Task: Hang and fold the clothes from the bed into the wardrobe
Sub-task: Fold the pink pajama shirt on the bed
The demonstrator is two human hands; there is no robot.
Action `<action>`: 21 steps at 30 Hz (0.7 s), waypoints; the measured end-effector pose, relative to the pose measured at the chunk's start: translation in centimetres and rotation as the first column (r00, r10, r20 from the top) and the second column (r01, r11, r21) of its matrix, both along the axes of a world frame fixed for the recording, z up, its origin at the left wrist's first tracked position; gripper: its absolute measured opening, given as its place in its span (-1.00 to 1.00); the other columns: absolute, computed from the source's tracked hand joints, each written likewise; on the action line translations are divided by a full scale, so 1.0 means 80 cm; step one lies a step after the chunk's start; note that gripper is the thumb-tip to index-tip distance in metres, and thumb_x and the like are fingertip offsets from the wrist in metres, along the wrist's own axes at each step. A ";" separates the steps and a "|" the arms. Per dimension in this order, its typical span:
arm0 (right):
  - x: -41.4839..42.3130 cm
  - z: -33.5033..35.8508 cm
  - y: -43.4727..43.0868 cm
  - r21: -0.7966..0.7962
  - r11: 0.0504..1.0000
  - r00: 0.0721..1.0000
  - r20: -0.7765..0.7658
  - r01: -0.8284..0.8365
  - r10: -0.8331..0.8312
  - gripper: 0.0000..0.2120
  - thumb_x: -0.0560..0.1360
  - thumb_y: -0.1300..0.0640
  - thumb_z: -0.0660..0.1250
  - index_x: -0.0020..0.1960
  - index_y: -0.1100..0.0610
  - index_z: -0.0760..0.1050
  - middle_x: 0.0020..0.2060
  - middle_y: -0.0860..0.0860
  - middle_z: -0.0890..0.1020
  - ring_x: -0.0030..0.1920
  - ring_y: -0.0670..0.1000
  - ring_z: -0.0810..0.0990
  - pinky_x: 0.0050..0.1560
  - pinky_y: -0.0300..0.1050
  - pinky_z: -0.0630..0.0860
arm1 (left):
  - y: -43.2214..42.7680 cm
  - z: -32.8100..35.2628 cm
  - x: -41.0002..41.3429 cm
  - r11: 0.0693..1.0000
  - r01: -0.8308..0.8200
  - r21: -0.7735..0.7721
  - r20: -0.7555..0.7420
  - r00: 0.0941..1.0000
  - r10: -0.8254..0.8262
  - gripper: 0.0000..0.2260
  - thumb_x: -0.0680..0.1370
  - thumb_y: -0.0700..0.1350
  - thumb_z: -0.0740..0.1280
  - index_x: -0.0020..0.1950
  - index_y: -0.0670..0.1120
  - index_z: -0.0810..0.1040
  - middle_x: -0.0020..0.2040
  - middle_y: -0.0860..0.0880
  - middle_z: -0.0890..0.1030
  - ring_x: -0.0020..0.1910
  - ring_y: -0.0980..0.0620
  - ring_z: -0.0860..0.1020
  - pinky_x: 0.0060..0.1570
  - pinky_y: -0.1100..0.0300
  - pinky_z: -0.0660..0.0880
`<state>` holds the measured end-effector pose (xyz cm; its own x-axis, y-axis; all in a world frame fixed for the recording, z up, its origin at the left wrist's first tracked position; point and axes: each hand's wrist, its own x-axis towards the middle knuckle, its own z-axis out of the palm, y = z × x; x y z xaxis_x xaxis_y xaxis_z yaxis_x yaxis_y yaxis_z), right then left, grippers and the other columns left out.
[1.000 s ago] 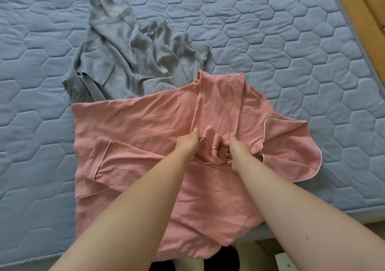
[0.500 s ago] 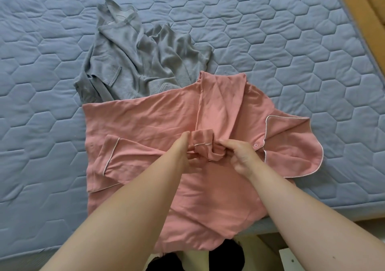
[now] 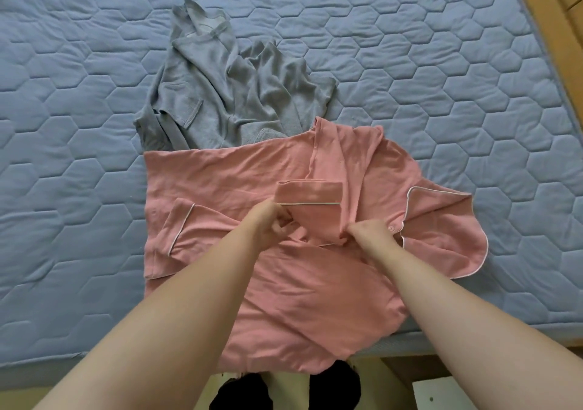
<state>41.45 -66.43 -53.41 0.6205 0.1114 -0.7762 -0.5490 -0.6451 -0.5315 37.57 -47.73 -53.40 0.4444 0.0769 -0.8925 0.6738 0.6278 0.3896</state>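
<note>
unbunched since half a second ago: the cuff (image 3: 309,196) that was wadded between my hands now lies pulled out into a flat band.

my left hand (image 3: 270,227) pinches the cuff's left corner with curled fingers, and my right hand (image 3: 373,237) grips the sleeve cloth just beside a small button; both are clenched on the pink top (image 3: 220,182). it is soft matte jersey, creased, edged with thin white piping. it lies spread on the bed (image 3: 79,125), whose blue-grey cover is quilted in hexagons, with its lower edge hanging over the near side toward me. the sleeve runs from the far edge down the middle toward me; the cuff band lies crosswise, left to right. a crumpled grey garment (image 3: 227,94) touches its far edge. a wooden frame (image 3: 544,18) borders the bed on the right.
</note>
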 end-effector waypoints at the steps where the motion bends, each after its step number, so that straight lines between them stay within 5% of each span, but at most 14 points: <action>1: -0.004 -0.006 -0.001 -0.055 0.995 0.992 -0.102 -0.086 0.081 -0.79 0.48 0.21 0.27 -0.30 0.22 0.55 -0.31 0.18 0.63 -0.35 0.02 0.58 -0.24 -0.08 0.49 | 0.005 -0.001 -0.002 0.999 -0.037 0.006 0.026 0.999 0.037 -0.54 0.44 -0.52 -0.02 0.14 -0.21 0.50 -0.06 -0.19 0.53 -0.04 -0.10 0.53 -0.01 0.05 0.55; 3: -0.007 -0.005 0.005 -0.085 0.975 0.960 -0.208 -0.207 0.186 -0.78 0.51 0.18 0.20 -0.22 0.23 0.55 -0.34 0.18 0.63 -0.40 0.09 0.59 -0.36 -0.16 0.45 | 0.014 0.003 -0.011 0.997 -0.050 0.052 0.030 0.998 0.049 -0.56 0.45 -0.49 -0.01 0.08 -0.14 0.51 -0.20 -0.15 0.47 -0.17 -0.06 0.47 -0.06 0.05 0.53; 6: 0.006 0.001 0.023 -0.230 0.843 0.853 0.082 -0.487 0.515 -0.78 0.45 0.18 0.20 -0.36 0.13 0.47 -0.40 0.10 0.57 -0.28 0.15 0.55 -0.32 -0.11 0.39 | 0.029 0.000 -0.031 0.975 0.049 0.215 0.000 0.999 -0.050 -0.76 0.48 -0.37 0.22 0.04 -0.12 0.54 -0.18 -0.16 0.54 -0.19 -0.04 0.48 -0.12 0.04 0.52; 8: 0.005 0.002 0.040 -0.338 0.715 0.701 0.188 -0.612 0.688 -0.81 0.43 0.16 0.22 -0.34 0.13 0.47 -0.30 0.10 0.58 -0.16 0.16 0.52 -0.22 -0.09 0.39 | 0.040 -0.009 -0.047 0.975 -0.074 0.212 -0.076 0.993 0.092 -0.85 0.50 -0.29 0.18 -0.08 -0.19 0.54 -0.35 -0.12 0.54 -0.40 -0.03 0.48 -0.37 0.16 0.36; 10: -0.003 -0.006 0.053 -0.258 0.634 0.610 0.173 -0.729 0.773 -0.86 0.43 0.15 0.24 -0.17 0.10 0.58 -0.14 0.08 0.64 -0.05 0.14 0.57 -0.09 -0.07 0.47 | 0.047 -0.022 -0.060 0.952 -0.224 0.208 -0.158 0.953 0.259 -0.83 0.50 -0.21 0.12 -0.27 -0.13 0.42 -0.49 -0.03 0.43 -0.53 0.01 0.39 -0.42 0.24 0.21; 12: -0.016 -0.015 0.063 -0.120 0.592 0.572 0.164 -0.797 0.804 -0.75 0.42 0.21 0.25 0.05 0.10 0.59 0.01 0.07 0.65 0.08 0.11 0.59 0.11 -0.04 0.49 | 0.047 -0.029 -0.068 0.944 -0.235 0.231 -0.175 0.944 0.278 -0.78 0.53 0.02 0.16 -0.26 -0.05 0.39 -0.37 -0.02 0.46 -0.43 0.01 0.43 -0.39 0.24 0.28; 14: -0.029 -0.018 0.073 0.033 0.606 0.605 0.125 -0.795 0.786 -0.57 0.41 0.33 0.19 0.23 0.11 0.54 0.22 0.06 0.57 0.24 0.04 0.52 0.30 -0.08 0.40 | 0.044 -0.030 -0.071 0.951 -0.160 0.263 -0.196 0.957 0.215 -0.70 0.53 0.20 0.18 -0.13 -0.02 0.47 -0.21 -0.06 0.53 -0.34 -0.02 0.49 -0.48 0.27 0.38; 16: -0.045 -0.020 0.081 0.204 0.627 0.641 0.005 -0.752 0.768 -0.54 0.37 0.40 0.15 0.13 0.10 0.63 0.31 0.01 0.50 0.30 -0.05 0.46 0.33 -0.17 0.37 | 0.042 -0.032 -0.073 0.949 -0.095 0.300 -0.215 0.963 0.164 -0.63 0.53 0.26 0.19 -0.01 -0.02 0.51 -0.03 -0.12 0.59 -0.24 -0.07 0.54 -0.61 0.30 0.41; 19: -0.056 -0.020 0.091 0.241 0.806 0.828 -0.020 -0.540 0.561 -0.70 0.33 0.29 0.22 -0.28 0.01 0.68 -0.14 0.10 0.68 -0.05 0.02 0.60 0.00 -0.15 0.51 | 0.048 -0.028 -0.069 0.972 0.045 0.231 -0.299 0.954 0.027 -0.63 0.52 0.23 0.25 0.06 -0.05 0.53 0.00 -0.12 0.59 -0.20 -0.06 0.57 -0.53 0.27 0.46; 21: -0.041 -0.025 0.097 0.117 0.958 0.963 0.097 -0.263 0.252 -0.76 0.40 0.38 0.21 -0.20 0.17 0.63 -0.27 0.10 0.62 -0.18 0.03 0.55 -0.21 -0.32 0.48 | 0.059 -0.031 -0.069 0.954 0.287 0.088 -0.355 0.904 -0.239 -0.77 0.51 0.08 0.33 -0.03 -0.08 0.53 -0.14 -0.08 0.56 -0.41 0.05 0.55 -0.29 0.22 0.44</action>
<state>38.21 -58.65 -55.43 0.6173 0.3704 -0.6941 -0.3255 -0.6829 -0.6540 32.04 -43.01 -55.88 0.1406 0.1293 -0.9816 0.9128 0.3670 0.1791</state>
